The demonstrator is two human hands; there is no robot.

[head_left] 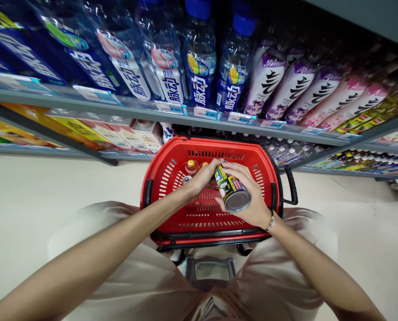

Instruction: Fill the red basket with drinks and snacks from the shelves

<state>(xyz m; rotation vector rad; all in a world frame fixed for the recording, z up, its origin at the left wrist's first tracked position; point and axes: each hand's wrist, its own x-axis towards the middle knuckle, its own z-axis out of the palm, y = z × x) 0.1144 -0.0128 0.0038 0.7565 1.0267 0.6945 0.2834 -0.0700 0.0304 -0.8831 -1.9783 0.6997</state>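
My right hand is wrapped round a drinks can with a black, yellow and blue printed label. The can is tilted, its bare metal bottom turned towards me, above the red shopping basket. At the can's far end, my left hand grips it from the side, with some of its fingers hidden behind the can. Inside the basket, beside my left hand, stand a bottle with an orange-yellow cap and a second similar cap, partly covered. A small white round top also shows there.
A shelf beyond the basket carries blue-capped drink bottles and purple and pink labelled bottles. Cartons and more bottles fill the lower level. The basket's black handle sticks out right. A grey stool is between my legs.
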